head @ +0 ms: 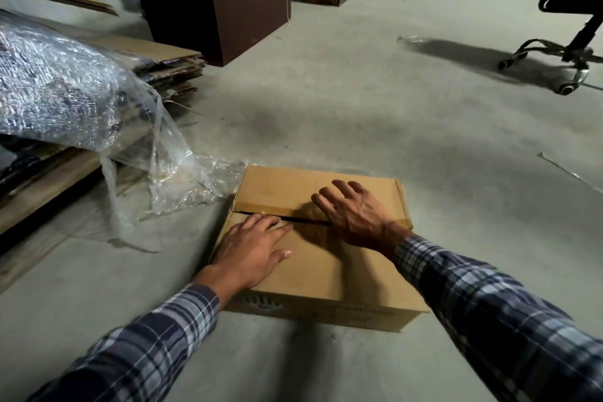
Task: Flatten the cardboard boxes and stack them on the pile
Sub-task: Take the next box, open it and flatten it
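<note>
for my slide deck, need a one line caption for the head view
Both hands, left hand and right hand, rest open on the flaps of an unflattened cardboard box on the concrete floor.

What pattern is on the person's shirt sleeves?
The sleeves are plaid, in blue, grey and white checks, seen in the head view.

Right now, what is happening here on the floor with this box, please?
A person in a plaid shirt works on a cardboard box that stands on the concrete floor, not yet flattened. The left hand rests on the near top flap, fingers at the seam. The right hand lies spread across the seam, where a dark gap shows. The pile of flattened cardboard lies to the left, beside loose plastic wrap.
</note>
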Demonstrator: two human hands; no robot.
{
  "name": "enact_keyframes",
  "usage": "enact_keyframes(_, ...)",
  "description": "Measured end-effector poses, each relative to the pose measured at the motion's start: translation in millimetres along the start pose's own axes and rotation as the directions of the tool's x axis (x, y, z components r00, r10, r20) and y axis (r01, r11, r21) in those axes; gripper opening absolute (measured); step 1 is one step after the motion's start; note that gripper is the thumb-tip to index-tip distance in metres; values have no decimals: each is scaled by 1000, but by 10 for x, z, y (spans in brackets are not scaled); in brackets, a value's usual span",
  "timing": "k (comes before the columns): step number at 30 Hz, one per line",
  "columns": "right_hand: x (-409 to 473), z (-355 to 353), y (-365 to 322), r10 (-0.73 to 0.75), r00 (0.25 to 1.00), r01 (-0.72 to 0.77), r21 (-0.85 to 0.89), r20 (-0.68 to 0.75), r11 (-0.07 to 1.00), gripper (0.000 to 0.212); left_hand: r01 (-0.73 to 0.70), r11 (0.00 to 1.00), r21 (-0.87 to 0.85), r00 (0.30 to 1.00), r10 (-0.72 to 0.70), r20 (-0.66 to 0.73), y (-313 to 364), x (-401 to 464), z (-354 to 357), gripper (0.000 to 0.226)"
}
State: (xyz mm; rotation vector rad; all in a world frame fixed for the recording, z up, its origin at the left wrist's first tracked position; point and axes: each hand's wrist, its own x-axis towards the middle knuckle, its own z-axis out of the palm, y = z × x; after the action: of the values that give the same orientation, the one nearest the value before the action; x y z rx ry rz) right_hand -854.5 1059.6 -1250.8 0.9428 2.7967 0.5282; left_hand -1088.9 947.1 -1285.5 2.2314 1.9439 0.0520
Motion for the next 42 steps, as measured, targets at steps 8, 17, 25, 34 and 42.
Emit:
enact_keyframes(8, -17, 100, -254, -82, 995, 82, -6, -63, 997, 42, 14, 996, 83, 1000, -15, 8, 34, 45, -58, 66)
enact_keyframes(17, -82, 117, -280, 0, 999, 3, 65, -39, 998, 58, 21, 996, 88, 999, -23, 25, 62, 36, -84, 65)
enact_keyframes(25, -115, 275, -313, 172, 985, -152, 348, -26, 925, 34, 30, 996, 88, 999, -32, 22, 57, 41, -56, 64)
enact_keyframes(34, 76, 133, -99, 435, 899, -380, 396, -55, 836, 24, 23, 995, 100, 1000, -25, 17, 41, 31, -49, 64)
enact_keyframes(42, -142, 531, -400, 489, 872, -433, 495, 18, 753, 57, 41, 995, 88, 995, -48, 82, 59, 58, -82, 69)
